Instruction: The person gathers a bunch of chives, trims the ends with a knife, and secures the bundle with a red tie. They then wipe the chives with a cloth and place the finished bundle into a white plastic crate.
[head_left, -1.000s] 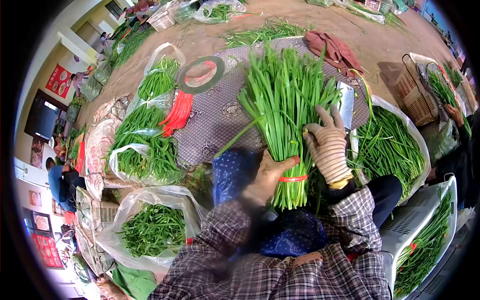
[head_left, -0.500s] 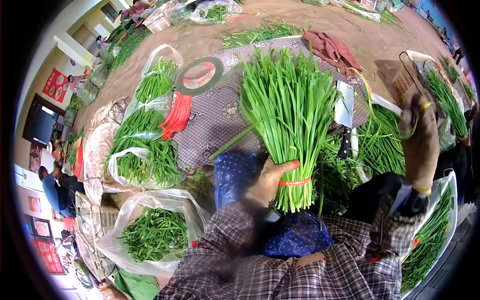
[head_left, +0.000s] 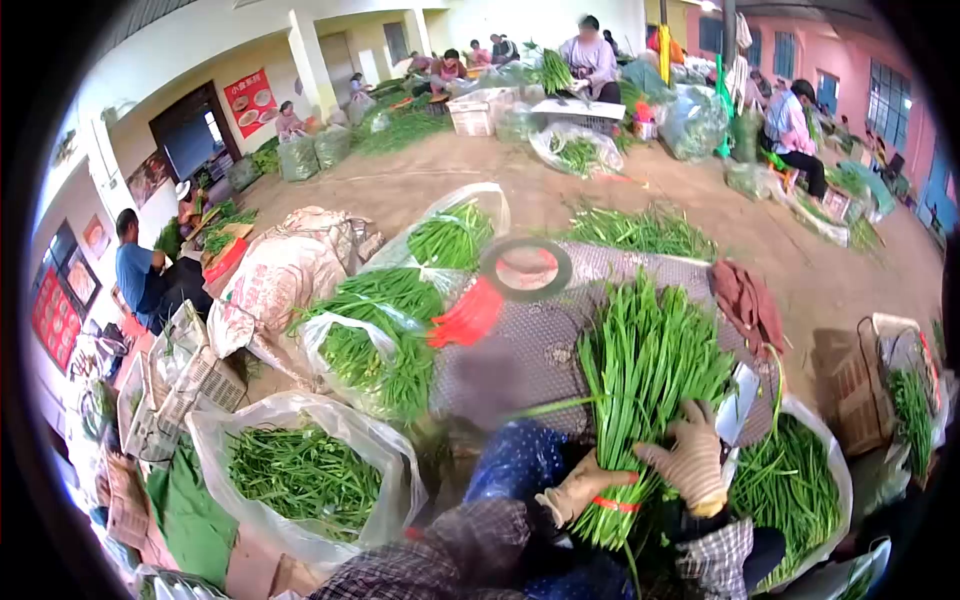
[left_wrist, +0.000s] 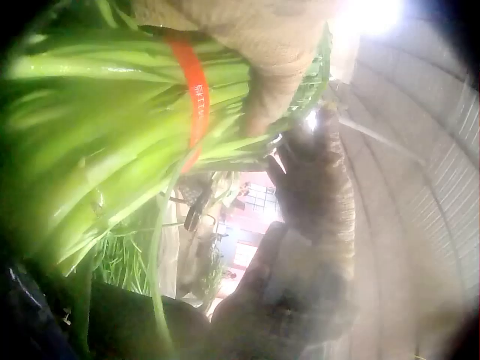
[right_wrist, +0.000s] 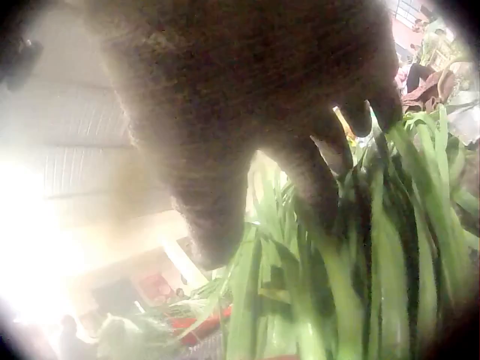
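Note:
A thick bunch of long green leafy stalks (head_left: 645,370) stands in front of the body, bound near its cut ends by a red band (head_left: 615,505). The gloved left hand (head_left: 583,487) grips the bunch beside the band, thumb across the stalks; the left wrist view shows the band (left_wrist: 196,97) close up. Against the right side of the leaves rests the gloved right hand (head_left: 688,460), its fingers spread. The right wrist view shows those fingers (right_wrist: 311,176) on the leaves (right_wrist: 337,300). Partly behind the right hand lies a cleaver blade (head_left: 737,405).
A patterned mat (head_left: 510,370) bears a roll of tape (head_left: 526,269), red strips (head_left: 468,313) and a maroon cloth (head_left: 748,303). Open bags of greens stand at left (head_left: 305,480) and right (head_left: 790,490). Several people sit farther back.
The head view has tilted up, showing more of the room. The right hand moved out to the right, off the bunch, and is back against its leaves. The left hand has kept its grip.

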